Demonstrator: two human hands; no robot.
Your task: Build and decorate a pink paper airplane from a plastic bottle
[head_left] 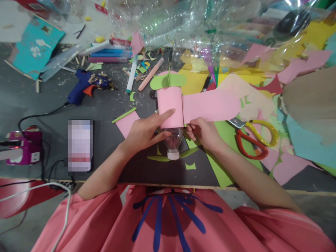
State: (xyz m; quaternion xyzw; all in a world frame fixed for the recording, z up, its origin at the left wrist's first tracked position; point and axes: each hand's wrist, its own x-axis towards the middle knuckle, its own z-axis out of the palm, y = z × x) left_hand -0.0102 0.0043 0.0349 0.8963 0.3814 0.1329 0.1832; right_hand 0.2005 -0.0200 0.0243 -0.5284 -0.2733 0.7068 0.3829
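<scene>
A clear plastic bottle (pixel 173 139) wrapped in pink paper (pixel 170 105) lies in front of me, its white cap pointing toward me. A green paper shape (pixel 168 81) sticks to its far end. A pink paper wing (pixel 210 105) reaches out to the right of the wrap. My left hand (pixel 143 131) rests on the bottle's left side, fingers stretched along the pink wrap. My right hand (pixel 204 132) is closed, pinching the near edge of the pink wing beside the bottle.
Red and yellow scissors (pixel 252 134) lie right of my right hand. A blue glue gun (pixel 84 85) and markers (pixel 131 75) sit at the back left. A phone (pixel 80 145) lies at left. Coloured paper sheets (pixel 301 147) and clear plastic bottles (pixel 183 21) crowd the back and right.
</scene>
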